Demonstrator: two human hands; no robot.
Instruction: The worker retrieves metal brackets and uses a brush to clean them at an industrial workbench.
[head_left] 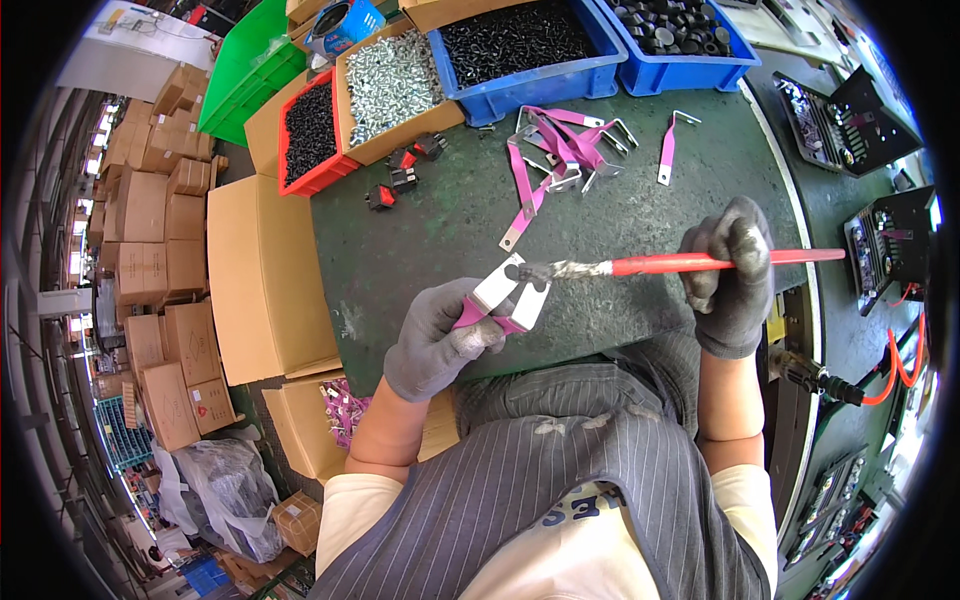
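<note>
Pink-sleeved flat metal connector strap [500, 300], bare plated ends showing, sits pinched in the left hand [440, 340], raised just over the dark green tabletop [420, 230] near its front edge. Fingers of the grey knit glove close tight on the pink middle, leaving both metal ends free, probably so the brush can reach them. Right hand [730, 275], also gloved, fingers wrapped around the red handle of a long thin brush [700, 263]; its grey bristle tip touches the strap's upper end. Held level, handle pointing right.

Further back: loose pile of similar pink straps [560, 150], one lying apart. Small red-and-black switches [400, 170] to the left. Along the far edge, a cardboard box of silver screws [390, 85] and a blue plastic bin of black parts [520, 45]. Middle tabletop lies open; cardboard cartons [260, 270] crowd the left edge.
</note>
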